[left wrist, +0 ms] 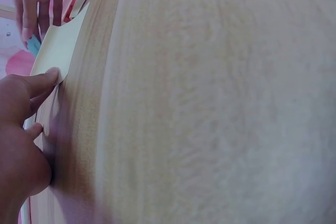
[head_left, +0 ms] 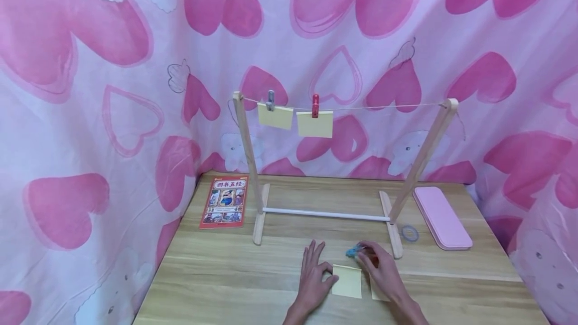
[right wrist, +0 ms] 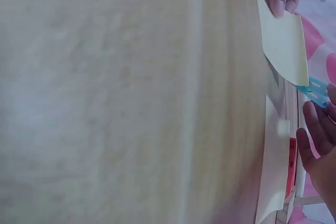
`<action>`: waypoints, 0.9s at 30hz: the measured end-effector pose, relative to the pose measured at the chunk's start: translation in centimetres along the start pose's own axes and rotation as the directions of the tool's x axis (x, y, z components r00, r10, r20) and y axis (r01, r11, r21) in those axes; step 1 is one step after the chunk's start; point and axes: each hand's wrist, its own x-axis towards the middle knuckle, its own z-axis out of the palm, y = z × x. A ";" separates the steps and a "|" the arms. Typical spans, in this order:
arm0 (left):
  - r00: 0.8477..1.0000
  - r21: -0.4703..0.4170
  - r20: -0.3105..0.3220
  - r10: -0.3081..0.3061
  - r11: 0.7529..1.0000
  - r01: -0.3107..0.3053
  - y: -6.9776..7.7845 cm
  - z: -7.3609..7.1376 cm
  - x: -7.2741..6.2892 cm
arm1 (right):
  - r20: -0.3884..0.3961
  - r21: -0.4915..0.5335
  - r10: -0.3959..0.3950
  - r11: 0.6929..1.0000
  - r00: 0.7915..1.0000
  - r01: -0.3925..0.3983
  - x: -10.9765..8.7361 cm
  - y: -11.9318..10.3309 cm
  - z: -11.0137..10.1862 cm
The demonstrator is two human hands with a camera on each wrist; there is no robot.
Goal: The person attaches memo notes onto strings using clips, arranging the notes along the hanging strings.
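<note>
My left hand (head_left: 312,281) pinches the left edge of a pale yellow paper note (head_left: 346,282) between thumb and index finger, its other fingers stretched forward. In the left wrist view the note (left wrist: 60,48) is lifted and bent. A blue clothespin (head_left: 353,251) is pinched in my right hand (head_left: 383,271), beside the note's far right corner. The right wrist view shows the clothespin (right wrist: 314,91) at the note's edge; I cannot tell whether it grips the paper. Under my right hand lies a second yellow note (head_left: 378,292), with a red clothespin (right wrist: 291,169) near it.
A wooden stand (head_left: 422,159) carries a string (head_left: 384,108) with two notes hung by a grey clothespin (head_left: 270,100) and a red one. A red book (head_left: 224,202) lies left. A pink case (head_left: 442,218) and a small ring (head_left: 410,233) lie right.
</note>
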 end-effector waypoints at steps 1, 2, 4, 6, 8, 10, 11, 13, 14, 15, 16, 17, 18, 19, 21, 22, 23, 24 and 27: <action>1.000 -0.003 0.002 0.002 1.000 -0.002 0.1 0.0 0.0 | -0.008 0.020 0.018 1.000 1.000 -0.018 0.1 0.0 -0.1; 1.000 -0.004 0.004 0.004 1.000 -0.004 0.1 0.0 0.0 | -0.016 0.032 0.033 0.999 0.999 -0.033 0.2 0.0 -0.2; 1.000 0.001 0.005 0.012 1.000 -0.012 0.2 0.1 0.0 | -0.019 0.048 0.060 0.997 0.998 -0.059 0.4 -0.2 -0.4; 1.000 -0.001 0.007 0.014 1.000 -0.014 0.3 0.1 0.0 | -0.002 0.102 0.095 0.990 0.995 -0.094 0.6 -0.5 -0.6; 1.000 -0.005 0.008 0.017 1.000 -0.017 0.3 0.2 0.0 | 0.020 0.152 0.150 0.977 0.989 -0.151 0.8 -0.8 -1.0; 1.000 -0.011 0.010 0.019 1.000 -0.018 0.4 0.2 0.0 | 0.064 0.230 0.216 0.947 0.974 -0.225 0.9 -1.2 -1.3; 1.000 -0.016 0.012 0.019 1.000 -0.019 0.5 0.2 0.0 | 0.097 0.270 0.248 0.926 0.964 -0.265 0.9 -1.3 -1.5; 1.000 -0.023 0.015 0.021 1.000 -0.021 0.5 0.3 0.0 | 0.162 0.333 0.301 0.879 0.940 -0.340 1.0 -1.6 -1.8; 1.000 -0.025 0.014 0.023 0.999 -0.023 0.5 0.3 0.0 | 0.201 0.368 0.320 0.852 0.926 -0.374 1.0 -1.7 -1.9; 1.000 -0.020 0.009 0.029 0.999 -0.029 0.5 0.3 0.0 | 0.239 0.392 0.333 0.826 0.912 -0.404 1.0 -1.8 -2.0; 0.999 -0.014 0.002 0.037 0.999 -0.037 0.5 0.4 -0.1 | 0.259 0.401 0.342 0.813 0.903 -0.423 0.9 -1.9 -2.1; 0.999 -0.008 -0.008 0.046 0.999 -0.046 0.5 0.4 -0.1 | 0.285 0.420 0.346 0.793 0.894 -0.441 0.9 -2.0 -2.1; 0.998 -0.004 -0.019 0.052 0.999 -0.053 0.4 0.5 -0.1 | 0.294 0.424 0.355 0.784 0.887 -0.454 0.9 -2.1 -2.2; 0.998 -0.002 -0.031 0.058 0.998 -0.058 0.4 0.5 -0.1 | 0.298 0.426 0.357 0.780 0.885 -0.458 1.0 -2.2 -2.2; 0.998 -0.028 -0.042 0.051 0.998 -0.052 0.4 0.5 0.0 | 0.282 0.416 0.356 0.791 0.891 -0.448 1.2 -2.6 -2.4; 0.999 -0.064 -0.038 0.033 0.997 -0.035 0.4 0.5 0.1 | 0.254 0.403 0.356 0.806 0.899 -0.433 1.4 -2.9 -2.5; 1.000 -0.115 -0.028 0.004 0.993 -0.007 0.4 0.3 0.2 | 0.222 0.386 0.347 0.827 0.911 -0.409 1.8 -3.3 -2.6; 0.999 -0.180 -0.006 -0.037 0.983 0.035 0.4 0.0 0.4 | 0.185 0.369 0.324 0.852 0.928 -0.371 2.2 -3.8 -2.8; 0.982 -0.382 0.076 -0.170 0.905 0.186 0.5 -1.3 1.4 | 0.056 0.269 0.189 0.943 0.980 -0.197 4.3 -5.7 -3.7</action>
